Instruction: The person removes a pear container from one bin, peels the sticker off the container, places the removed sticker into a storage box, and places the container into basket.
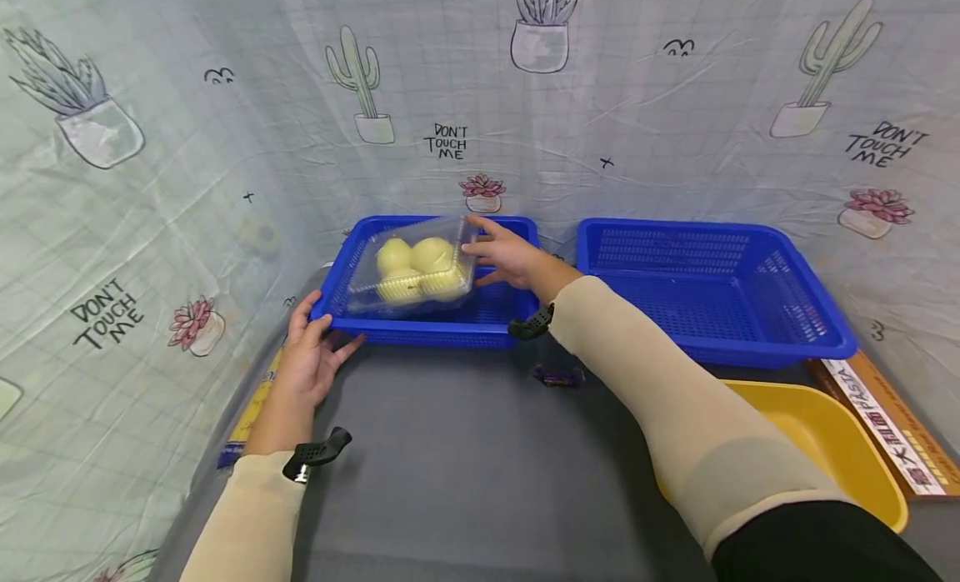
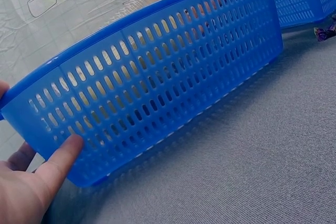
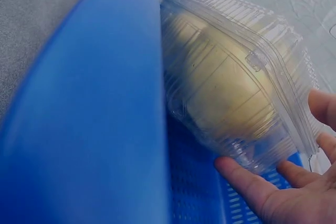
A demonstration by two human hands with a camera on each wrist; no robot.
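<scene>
My left hand grips the near left corner of a blue plastic basket. In the left wrist view its thumb presses the slotted front wall. A clear plastic clamshell box lies tilted in that basket, its left end lower. Several pale yellow round fruits show through the lid. My right hand holds the box by its right end, fingers spread along the edge. In the right wrist view the basket's wall hides part of the box.
A second blue basket stands to the right. Nearer lies a yellow tub, partly behind my right arm, beside a pasta box. A small purple wrapped sweet lies on the grey table. A yellow packet lies by my left forearm.
</scene>
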